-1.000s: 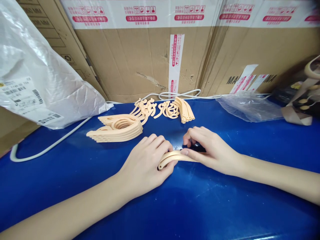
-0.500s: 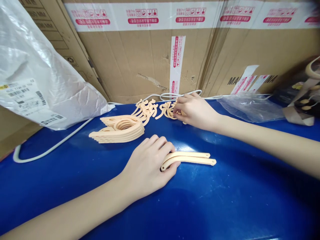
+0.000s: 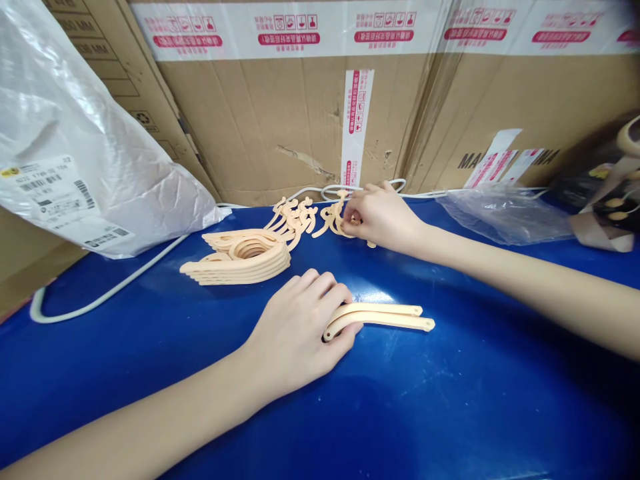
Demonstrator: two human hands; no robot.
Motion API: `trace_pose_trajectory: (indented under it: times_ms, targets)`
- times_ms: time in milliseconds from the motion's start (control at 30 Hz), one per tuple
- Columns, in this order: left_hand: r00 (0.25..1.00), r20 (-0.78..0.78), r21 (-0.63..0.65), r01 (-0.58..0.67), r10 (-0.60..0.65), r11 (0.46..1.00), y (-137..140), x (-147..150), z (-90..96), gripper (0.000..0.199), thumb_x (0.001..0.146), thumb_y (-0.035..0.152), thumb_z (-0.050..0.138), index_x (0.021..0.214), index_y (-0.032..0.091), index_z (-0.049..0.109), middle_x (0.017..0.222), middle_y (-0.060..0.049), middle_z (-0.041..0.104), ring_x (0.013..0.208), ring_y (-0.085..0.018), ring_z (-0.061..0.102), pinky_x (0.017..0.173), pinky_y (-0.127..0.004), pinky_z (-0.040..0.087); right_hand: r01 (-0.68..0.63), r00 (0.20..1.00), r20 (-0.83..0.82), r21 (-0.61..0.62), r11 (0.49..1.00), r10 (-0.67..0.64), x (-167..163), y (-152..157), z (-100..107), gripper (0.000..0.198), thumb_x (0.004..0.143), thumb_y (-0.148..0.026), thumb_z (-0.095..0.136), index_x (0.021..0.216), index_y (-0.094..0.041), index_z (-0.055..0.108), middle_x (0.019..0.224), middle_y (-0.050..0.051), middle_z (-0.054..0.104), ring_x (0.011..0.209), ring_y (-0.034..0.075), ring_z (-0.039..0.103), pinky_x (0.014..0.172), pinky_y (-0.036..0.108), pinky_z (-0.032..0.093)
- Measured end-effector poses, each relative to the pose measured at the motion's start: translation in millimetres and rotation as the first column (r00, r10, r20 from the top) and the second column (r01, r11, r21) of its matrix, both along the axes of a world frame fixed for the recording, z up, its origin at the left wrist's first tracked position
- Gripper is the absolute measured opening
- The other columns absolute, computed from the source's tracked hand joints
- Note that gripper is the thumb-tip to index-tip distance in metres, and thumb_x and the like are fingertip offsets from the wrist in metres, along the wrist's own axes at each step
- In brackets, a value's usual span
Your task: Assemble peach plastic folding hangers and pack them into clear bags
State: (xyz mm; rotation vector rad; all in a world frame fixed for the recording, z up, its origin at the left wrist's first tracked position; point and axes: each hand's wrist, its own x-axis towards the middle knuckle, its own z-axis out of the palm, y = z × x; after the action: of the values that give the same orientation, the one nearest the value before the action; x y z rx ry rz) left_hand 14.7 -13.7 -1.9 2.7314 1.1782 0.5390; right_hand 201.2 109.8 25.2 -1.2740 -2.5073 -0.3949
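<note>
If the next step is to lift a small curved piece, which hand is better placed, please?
Probably the right hand: its fingers are at the small curved pieces. The left hand is farther away and occupied, gripping two long pieces.

White glare on blue tabletop (image 3: 400, 387), dim blurry right edge

Blue tabletop (image 3: 450, 400) beneath beige stack (image 3: 235, 272), curved pieces (image 3: 296, 220), pale cable (image 3: 123, 284), clear plastic (image 3: 505, 217).

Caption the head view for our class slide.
Left hand holds two curved strips; right hand at small curved pieces.
</note>
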Motion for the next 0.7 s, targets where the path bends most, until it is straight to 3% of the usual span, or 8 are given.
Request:
trace_pose_trajectory:
  times_ms: [233,467,700]
  targets:
    - [1.000,0.000,0.035,-0.016,0.016,0.999,-1,1,0.5,0.016,0.088,0.033,0.056,0.089,0.018,0.060,0.090,-0.004,0.063,0.084,-0.023,0.053,0.074,-0.040,0.045,-0.156,0.984,-0.095,-0.029,0.987,0.153,-7,-35,11,0.014,0.081,-0.021,0.058,0.078,-0.016,0.070,0.082,0.006,0.069,0.085,0.023,0.059,0.079,0.038,0.031]
    - [0.994,0.106,0.166,0.022,-0.040,0.986,-5,1,1.1,0.011,0.089,0.023,0.051,0.092,0.017,0.059,0.089,-0.003,0.062,0.084,-0.020,0.054,0.075,-0.035,0.045,-0.284,0.955,-0.125,-0.127,0.950,0.269,-16,-59,-3,0.012,0.080,-0.021,0.062,0.074,-0.015,0.070,0.075,0.003,0.067,0.081,0.020,0.056,0.080,0.036,0.028]
    - [0.903,0.397,0.123,-0.230,0.165,0.965,-5,-7,12.2,0.007,0.093,0.017,0.042,0.091,0.020,0.049,0.088,0.000,0.056,0.082,-0.015,0.055,0.072,-0.027,0.043,-0.289,0.955,-0.121,-0.189,0.939,0.270,-17,-65,-9,0.014,0.082,-0.023,0.062,0.074,-0.015,0.070,0.075,0.003,0.066,0.076,0.017,0.051,0.078,0.034,0.028]
